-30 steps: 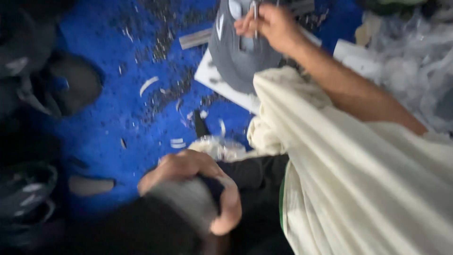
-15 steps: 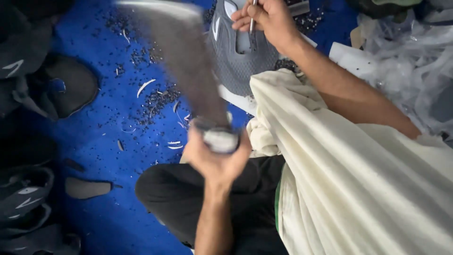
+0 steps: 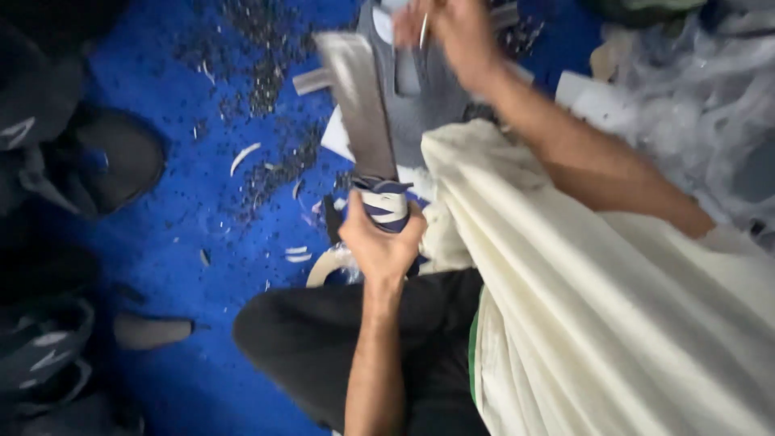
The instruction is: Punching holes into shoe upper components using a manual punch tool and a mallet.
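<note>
The left hand [image 3: 379, 242] is clenched around the tape-wrapped handle of a broad cleaver-like knife [image 3: 359, 109], its blade raised just beside the grey shoe upper [image 3: 420, 97] lying on the blue mat [image 3: 161, 242]. The right hand [image 3: 452, 32] pinches a thin metal tool [image 3: 423, 31] against that upper. With the blade so near the right hand's fingers, a careless chop could probably cut them or slice the upper off-line.

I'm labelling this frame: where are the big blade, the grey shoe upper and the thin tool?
big blade [image 3: 361, 101], head view, middle of the flat.
grey shoe upper [image 3: 420, 113], head view, fabric below the opening.
thin tool [image 3: 423, 31], head view, its shaft.
</note>
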